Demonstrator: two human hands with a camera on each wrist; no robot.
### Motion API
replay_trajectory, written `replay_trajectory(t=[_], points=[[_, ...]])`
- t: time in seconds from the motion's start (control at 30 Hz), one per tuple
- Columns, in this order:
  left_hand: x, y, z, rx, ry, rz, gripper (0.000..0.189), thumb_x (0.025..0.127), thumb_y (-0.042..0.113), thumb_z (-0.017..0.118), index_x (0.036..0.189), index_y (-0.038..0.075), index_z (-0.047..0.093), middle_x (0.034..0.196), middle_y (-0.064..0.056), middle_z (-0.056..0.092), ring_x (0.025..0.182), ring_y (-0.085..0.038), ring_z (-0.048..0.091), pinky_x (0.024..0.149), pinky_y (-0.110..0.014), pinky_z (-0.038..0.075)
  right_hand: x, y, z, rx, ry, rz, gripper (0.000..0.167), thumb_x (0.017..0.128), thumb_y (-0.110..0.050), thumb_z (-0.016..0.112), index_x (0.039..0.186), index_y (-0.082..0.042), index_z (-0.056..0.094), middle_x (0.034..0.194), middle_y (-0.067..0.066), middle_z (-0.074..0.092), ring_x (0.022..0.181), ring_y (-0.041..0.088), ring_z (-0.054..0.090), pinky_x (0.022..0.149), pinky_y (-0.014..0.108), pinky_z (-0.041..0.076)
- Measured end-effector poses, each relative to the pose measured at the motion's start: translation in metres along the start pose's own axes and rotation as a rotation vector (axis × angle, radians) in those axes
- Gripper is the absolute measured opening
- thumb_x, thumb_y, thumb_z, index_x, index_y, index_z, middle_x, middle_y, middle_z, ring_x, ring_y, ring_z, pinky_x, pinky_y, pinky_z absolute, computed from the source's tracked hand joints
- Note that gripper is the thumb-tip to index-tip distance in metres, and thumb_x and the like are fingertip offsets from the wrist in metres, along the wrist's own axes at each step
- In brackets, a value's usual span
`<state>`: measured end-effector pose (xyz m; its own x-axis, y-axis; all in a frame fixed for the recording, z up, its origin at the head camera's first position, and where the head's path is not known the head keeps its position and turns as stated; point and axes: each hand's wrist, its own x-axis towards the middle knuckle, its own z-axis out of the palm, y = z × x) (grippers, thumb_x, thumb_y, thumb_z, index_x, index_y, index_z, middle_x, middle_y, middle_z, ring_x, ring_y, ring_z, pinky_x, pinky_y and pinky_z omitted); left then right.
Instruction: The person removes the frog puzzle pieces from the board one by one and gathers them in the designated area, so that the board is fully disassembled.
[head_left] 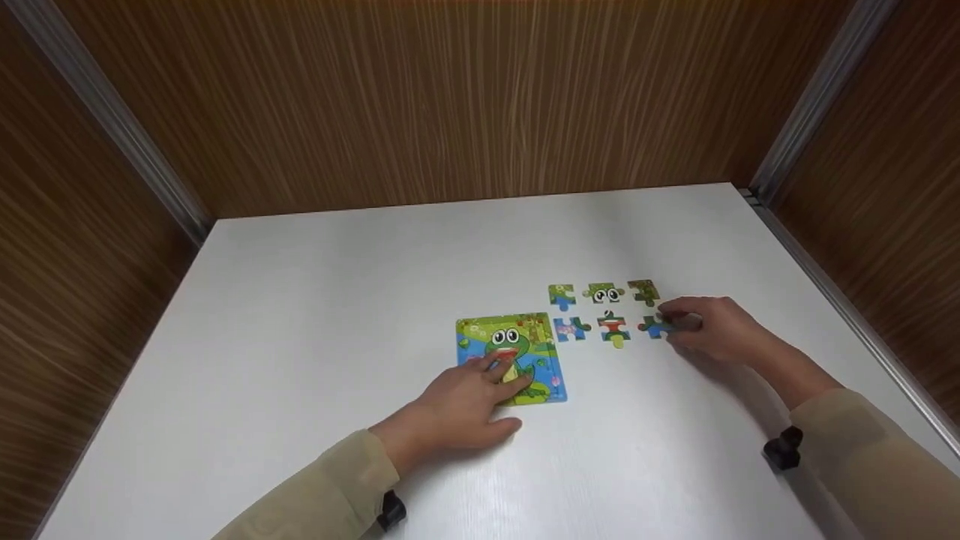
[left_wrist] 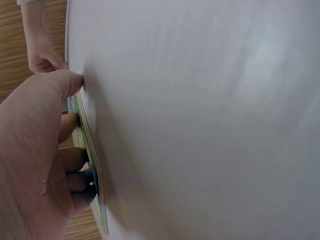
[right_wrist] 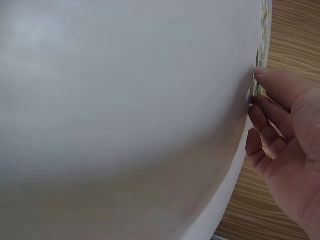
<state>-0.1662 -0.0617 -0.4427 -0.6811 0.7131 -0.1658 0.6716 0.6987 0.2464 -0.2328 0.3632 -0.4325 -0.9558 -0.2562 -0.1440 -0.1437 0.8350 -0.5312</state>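
A square frog puzzle board (head_left: 529, 341) lies on the table, its lower left partly hidden by my left hand (head_left: 465, 405). The fingers of that hand rest spread on the board, with the thumb off to its near side. On the right, my right hand (head_left: 716, 330) pinches a blue and green puzzle piece (head_left: 654, 327) between thumb and fingers, at the end of the lower row. In the right wrist view, the thumb and fingertips meet at that piece's edge (right_wrist: 258, 85). Beside it lies a piece with the frog's red mouth (head_left: 613, 328).
More loose pieces lie beyond the board's right side: a pink and blue piece (head_left: 570, 328), a green and blue piece (head_left: 562, 295), an eyes piece (head_left: 604, 293) and a brown-green piece (head_left: 643, 291). Wood-grain panels (head_left: 480, 105) enclose the white table (head_left: 315, 315) at the back and sides.
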Motion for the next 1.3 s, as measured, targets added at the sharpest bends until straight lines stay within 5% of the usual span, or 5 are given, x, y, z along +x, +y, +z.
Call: replay_trajectory(t=[0.3, 0.57, 0.9, 1.1, 1.3], points=[[0.001, -0.008, 0.0, -0.04, 0.009, 0.015, 0.066, 0.105, 0.055, 0.051, 0.165, 0.027, 0.043, 0.17, -0.01, 0.033, 0.159, -0.031, 0.028, 0.123, -0.049, 0.034, 0.002, 0.0, -0.002, 0.039, 0.045, -0.026, 0.051, 0.094, -0.007, 0.079, 0.143, 0.0, 0.065, 0.133, 0.023, 0.069, 0.115, 0.039, 0.067, 0.086, 0.044, 0.06], [0.003, -0.016, -0.008, -0.038, 0.03, 0.043, 0.066, 0.106, 0.05, 0.053, 0.165, 0.023, 0.042, 0.17, -0.01, 0.034, 0.157, -0.033, 0.032, 0.127, -0.049, 0.027, 0.011, -0.025, -0.007, 0.09, 0.093, -0.017, 0.048, 0.097, -0.017, 0.079, 0.142, -0.006, 0.067, 0.135, 0.019, 0.069, 0.112, 0.036, 0.067, 0.09, 0.044, 0.054], [-0.017, -0.038, -0.025, -0.014, 0.086, 0.004, 0.068, 0.106, 0.047, 0.056, 0.167, 0.027, 0.037, 0.166, -0.013, 0.042, 0.154, -0.034, 0.038, 0.126, -0.051, 0.029, 0.03, -0.083, 0.014, 0.136, 0.076, -0.235, 0.04, 0.094, -0.014, 0.083, 0.132, -0.006, 0.074, 0.129, 0.014, 0.074, 0.117, 0.034, 0.068, 0.095, 0.051, 0.053], [-0.025, -0.051, -0.022, -0.009, 0.143, -0.005, 0.062, 0.105, 0.043, 0.058, 0.16, 0.015, 0.052, 0.161, -0.013, 0.049, 0.151, -0.033, 0.044, 0.123, -0.05, 0.035, 0.037, -0.113, 0.036, 0.163, 0.019, -0.343, 0.038, 0.095, -0.015, 0.082, 0.13, -0.004, 0.075, 0.124, 0.013, 0.076, 0.113, 0.032, 0.07, 0.091, 0.05, 0.056], [-0.023, -0.062, -0.016, -0.066, 0.172, -0.026, 0.063, 0.104, 0.046, 0.058, 0.159, 0.016, 0.053, 0.162, -0.012, 0.048, 0.151, -0.034, 0.043, 0.119, -0.053, 0.04, 0.045, -0.144, 0.063, 0.155, -0.075, -0.42, 0.039, 0.095, -0.018, 0.082, 0.13, -0.004, 0.075, 0.122, 0.01, 0.076, 0.109, 0.028, 0.071, 0.09, 0.047, 0.058]])
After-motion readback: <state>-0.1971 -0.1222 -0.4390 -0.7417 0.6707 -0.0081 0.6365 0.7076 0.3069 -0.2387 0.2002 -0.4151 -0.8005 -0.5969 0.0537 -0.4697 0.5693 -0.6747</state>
